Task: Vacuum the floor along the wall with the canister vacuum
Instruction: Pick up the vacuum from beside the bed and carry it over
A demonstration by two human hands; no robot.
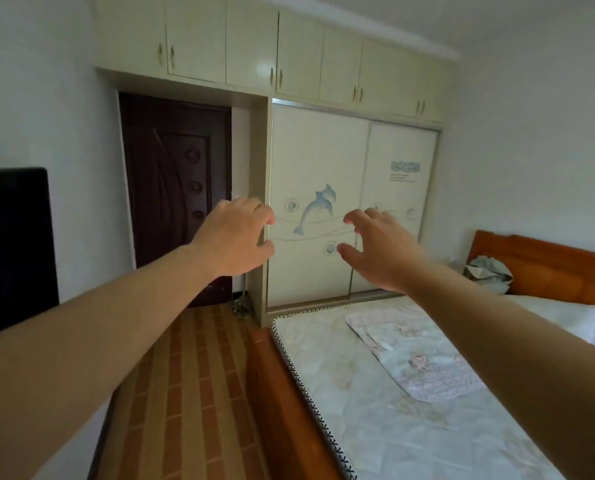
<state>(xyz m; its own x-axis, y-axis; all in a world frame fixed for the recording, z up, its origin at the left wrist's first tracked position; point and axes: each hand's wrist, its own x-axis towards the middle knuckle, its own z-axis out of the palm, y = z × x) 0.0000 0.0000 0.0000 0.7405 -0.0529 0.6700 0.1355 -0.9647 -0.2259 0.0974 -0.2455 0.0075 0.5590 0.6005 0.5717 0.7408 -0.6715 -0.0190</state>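
Running near to far beside the left wall, the floor strip is your lane. Left hand and right hand are raised ahead, fingers loosely curled, gripping nothing. Bed sits right. Canister vacuum isn't in view, so you can't tell its direction or which hand is nearer.

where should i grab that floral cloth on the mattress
Probably its long left edge, pinched between fingers and thumb, coming from the floor side. The floral cloth lies flat and limp on the mattress, so there is nothing to wrap; that edge faces the open floor. The right hand is empty.
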